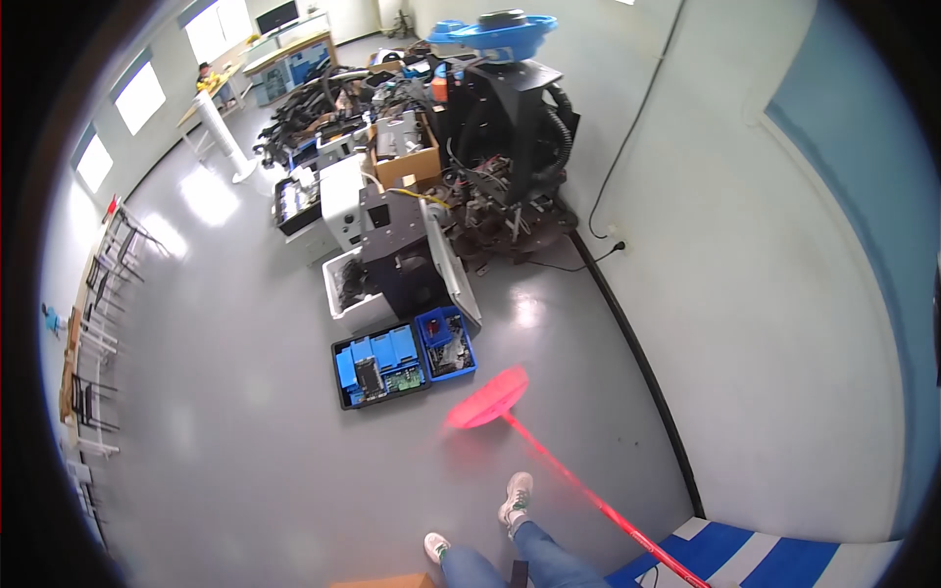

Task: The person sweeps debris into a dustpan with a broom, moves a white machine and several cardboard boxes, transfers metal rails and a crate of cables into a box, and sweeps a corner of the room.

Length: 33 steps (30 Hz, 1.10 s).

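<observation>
A pinkish-red broom [491, 399] rests with its wide head on the grey floor, ahead of my feet. From the head its long red handle [608, 511] slants down to the right and leaves the picture at the lower edge. Neither of my hands shows, so what grips the handle is out of sight. Just beyond the broom head stand a black crate [339, 391] with blue boxes and green circuit boards and a blue bin [472, 367] with small parts.
Behind the bins is a heap of machine parts, with a black cabinet [397, 257], a white box [340, 186] and a cardboard box [417, 167]. A wall [725, 294] with black skirting runs along the right. A cardboard edge [387, 582] is by my feet. Stools line the left.
</observation>
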Motion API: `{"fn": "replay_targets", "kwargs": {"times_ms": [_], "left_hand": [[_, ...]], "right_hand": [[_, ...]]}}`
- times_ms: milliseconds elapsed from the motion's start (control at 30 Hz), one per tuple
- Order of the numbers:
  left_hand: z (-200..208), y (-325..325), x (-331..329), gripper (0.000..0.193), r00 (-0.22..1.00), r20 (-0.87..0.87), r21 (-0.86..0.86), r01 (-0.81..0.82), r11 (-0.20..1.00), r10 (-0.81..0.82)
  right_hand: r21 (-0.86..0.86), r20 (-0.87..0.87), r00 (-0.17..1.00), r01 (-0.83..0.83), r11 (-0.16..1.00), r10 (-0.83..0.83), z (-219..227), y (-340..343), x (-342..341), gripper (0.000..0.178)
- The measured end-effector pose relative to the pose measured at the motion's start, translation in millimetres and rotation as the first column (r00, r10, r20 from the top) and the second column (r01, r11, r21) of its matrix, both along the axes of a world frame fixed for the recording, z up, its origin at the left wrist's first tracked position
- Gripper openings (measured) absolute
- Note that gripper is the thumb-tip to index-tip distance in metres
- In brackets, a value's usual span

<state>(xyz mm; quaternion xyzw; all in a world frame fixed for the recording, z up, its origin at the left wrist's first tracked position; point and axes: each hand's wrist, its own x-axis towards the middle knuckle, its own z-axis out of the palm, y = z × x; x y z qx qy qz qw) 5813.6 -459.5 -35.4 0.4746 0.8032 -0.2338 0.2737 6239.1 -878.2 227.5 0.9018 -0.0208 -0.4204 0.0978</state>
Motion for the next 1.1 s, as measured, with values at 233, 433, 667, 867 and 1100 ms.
{"fn": "replay_targets", "kwargs": {"times_ms": [233,433,667,867,1100], "left_hand": [[-22,20,-14,0.064,0.872,0.468,0.088,-0.209,0.974,0.145],[-30,74,53,0.063,0.897,0.441,0.135,-0.034,0.990,-0.030],[-27,122,140,0.062,0.882,0.463,0.153,0.022,0.988,-0.092],[-41,150,152,0.061,0.833,0.551,0.094,0.000,0.996,-0.052],[-19,210,211,0.059,0.852,0.437,0.115,0.263,0.958,-0.287]], "right_hand": [[0.307,0.304,0.939,0.061,0.950,-0.158,-85,53,81,0.041],[0.364,0.359,0.919,0.023,0.931,-0.163,-170,92,170,0.036],[0.312,0.308,0.925,0.124,0.942,-0.223,-174,156,256,0.037],[0.313,0.281,0.942,0.088,0.946,-0.181,-206,188,362,0.039],[0.400,0.225,0.937,0.162,0.902,-0.268,-230,155,377,0.039]]}}
